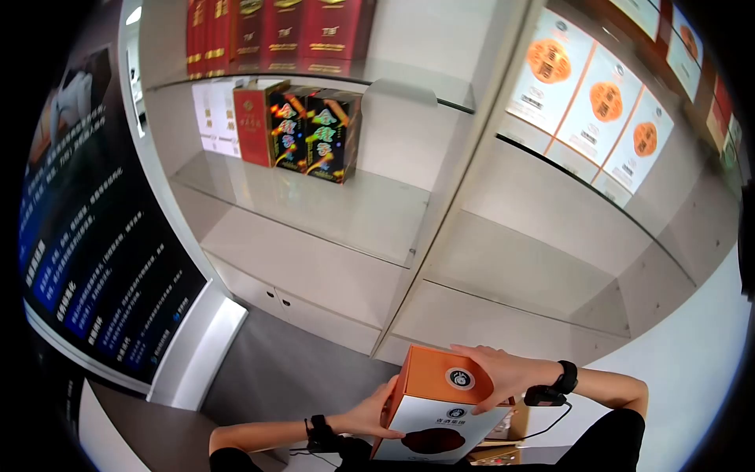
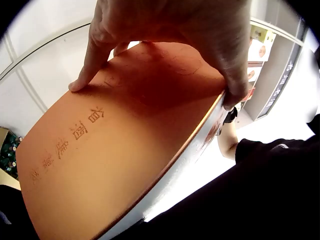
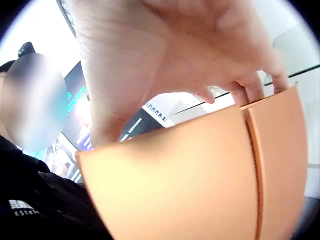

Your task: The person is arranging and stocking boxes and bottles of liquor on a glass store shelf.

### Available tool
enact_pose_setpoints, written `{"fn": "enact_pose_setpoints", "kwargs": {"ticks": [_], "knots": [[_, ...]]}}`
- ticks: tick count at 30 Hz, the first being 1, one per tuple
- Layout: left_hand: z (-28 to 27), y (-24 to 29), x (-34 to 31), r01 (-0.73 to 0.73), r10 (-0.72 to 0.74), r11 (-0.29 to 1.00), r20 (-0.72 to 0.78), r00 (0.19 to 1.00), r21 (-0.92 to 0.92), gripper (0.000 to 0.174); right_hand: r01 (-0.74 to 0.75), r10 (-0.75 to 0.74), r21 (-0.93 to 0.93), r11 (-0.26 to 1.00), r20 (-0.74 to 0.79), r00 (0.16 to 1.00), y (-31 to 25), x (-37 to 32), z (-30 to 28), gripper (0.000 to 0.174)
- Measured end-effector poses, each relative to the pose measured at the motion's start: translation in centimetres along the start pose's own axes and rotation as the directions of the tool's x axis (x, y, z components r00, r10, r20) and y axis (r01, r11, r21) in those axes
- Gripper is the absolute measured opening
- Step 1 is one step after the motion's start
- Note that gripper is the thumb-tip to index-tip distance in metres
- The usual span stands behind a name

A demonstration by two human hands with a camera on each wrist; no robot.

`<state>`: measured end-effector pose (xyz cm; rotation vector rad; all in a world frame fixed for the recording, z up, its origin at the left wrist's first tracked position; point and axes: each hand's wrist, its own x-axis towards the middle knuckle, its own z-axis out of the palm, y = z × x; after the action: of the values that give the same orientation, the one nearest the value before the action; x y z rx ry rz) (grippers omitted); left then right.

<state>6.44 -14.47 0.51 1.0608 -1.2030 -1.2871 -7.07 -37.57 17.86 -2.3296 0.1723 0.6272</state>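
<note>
A gift box [image 1: 429, 413] with a white front, orange sides and a round logo on its orange top is held in front of the body. The left hand [image 1: 368, 413] grips its left side, thumb on the white front. From the right, the right hand [image 1: 503, 377] spans the top end, thumb on the front and fingers at the far edge. Embossed characters mark the orange side [image 2: 110, 145] in the left wrist view. A seam crosses the box's orange side [image 3: 175, 185] in the right wrist view. The box's lower end is cut off in the head view.
Glass shelves [image 1: 314, 208] stand ahead, bearing black patterned boxes [image 1: 326, 138] and red boxes [image 1: 334, 35]. White-and-orange boxes [image 1: 602, 102] line the right shelf. A dark display panel [image 1: 102, 236] is at left. An open carton [image 1: 495, 456] lies below the held box.
</note>
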Motion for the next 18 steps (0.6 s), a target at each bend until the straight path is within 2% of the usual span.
{"fn": "enact_pose_setpoints", "kwargs": {"ticks": [1,2,3,4,5,7,8,9,10,11,12,13,14,15,17,18], "knots": [[-0.6,-1.0,0.8,0.081,-0.081,0.997,0.005,0.997,-0.009,0.106,0.014,-0.007,0.214,0.977,-0.034,0.999,3.0,0.3,0.8,0.097],[0.1,-0.8,0.6,0.071,-0.071,0.997,0.005,0.997,-0.032,0.106,-0.059,0.057,0.148,0.987,0.022,0.998,2.2,-0.6,0.1,0.088],[-0.3,-1.3,0.2,0.155,-0.153,0.984,0.02,0.988,-0.083,0.103,-0.049,0.048,0.168,0.985,0.01,0.999,5.5,-0.4,1.0,0.088],[-1.1,-2.4,0.9,0.257,-0.255,0.962,0.027,0.966,-0.096,0.1,-0.042,-0.008,0.724,0.688,0.066,0.998,13.5,0.8,2.9,0.089],[-0.6,-3.2,0.7,0.253,-0.252,0.962,0.026,0.967,-0.104,0.1,-0.127,-0.069,0.98,0.153,0.139,0.988,16.5,0.4,4.4,0.089],[-2.5,-5.8,1.3,0.278,-0.275,0.959,-0.049,0.96,0.053,0.096,0.02,-0.072,0.921,0.389,0.009,0.997,16.1,0.8,12.7,0.088],[-1.3,-6.6,1.1,0.257,-0.256,0.966,-0.04,0.966,0.021,0.096,-0.015,-0.095,0.948,0.318,0.048,0.994,17.8,-0.8,12.3,0.083],[-1.9,-7.5,0.8,0.424,-0.432,0.896,-0.039,0.901,-0.135,0.094,-0.092,-0.09,0.838,0.537,0.166,0.982,18.6,0.5,14.5,0.079],[-3.6,-8.2,1.9,0.578,-0.599,0.784,-0.032,0.8,-0.227,0.093,0.036,-0.142,0.775,0.631,0.07,0.987,16.2,2.0,16.5,0.075],[-1.0,-8.6,1.5,0.565,-0.587,0.785,-0.013,0.809,-0.253,0.093,0.046,-0.14,0.755,0.654,0.061,0.988,16.4,0.7,16.4,0.075],[-0.4,-8.7,1.5,0.512,-0.546,0.826,-0.111,0.83,-0.237,0.091,0.072,-0.139,0.745,0.664,0.028,0.99,18.1,2.1,18.0,0.075],[-1.4,-8.1,3.0,0.445,-0.473,0.88,-0.219,0.853,-0.169,0.089,0.095,-0.112,0.786,0.611,-0.032,0.993,20.9,4.9,19.8,0.078],[-0.3,-7.6,2.5,0.425,-0.461,0.885,-0.236,0.856,-0.187,0.088,0.03,-0.057,0.846,0.532,0.001,0.998,21.7,4.7,22.7,0.081],[0.0,-7.3,2.6,0.412,-0.451,0.89,-0.248,0.857,-0.196,0.087,0.025,-0.037,0.842,0.539,-0.006,0.999,21.8,4.7,24.9,0.081],[0.5,-7.1,2.0,0.404,-0.456,0.888,-0.293,0.841,-0.221,0.085,0.076,0.053,0.911,0.405,-0.106,0.993,20.8,7.9,27.7,0.07],[0.4,-7.2,1.5,0.4,-0.457,0.888,-0.327,0.827,-0.228,0.084,0.132,0.087,0.93,0.343,-0.172,0.981,20.7,10.6,26.9,0.065]]}}
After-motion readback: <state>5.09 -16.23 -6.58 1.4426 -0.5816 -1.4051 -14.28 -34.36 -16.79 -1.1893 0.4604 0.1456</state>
